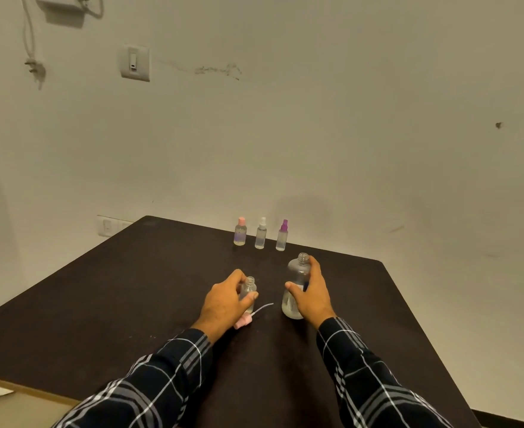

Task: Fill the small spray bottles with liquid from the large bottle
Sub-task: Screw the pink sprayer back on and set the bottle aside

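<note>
A small clear spray bottle (pixel 250 287) with no cap stands upright on the dark table (pixel 131 288); my left hand (pixel 226 301) grips it from the left. Its pink spray cap (pixel 243 322) with a thin white tube lies on the table just below that hand. The large clear bottle (pixel 296 274), open at the top and partly filled with liquid, stands to the right, and my right hand (pixel 311 296) grips its side. Three capped small spray bottles stand in a row at the far edge: pink-capped (pixel 240 231), white-capped (pixel 261 233), purple-capped (pixel 282 236).
The table's far edge meets a white wall just behind the row of bottles. The table's right edge runs diagonally down at right. A wall switch (pixel 107 226) sits by the table's far left corner.
</note>
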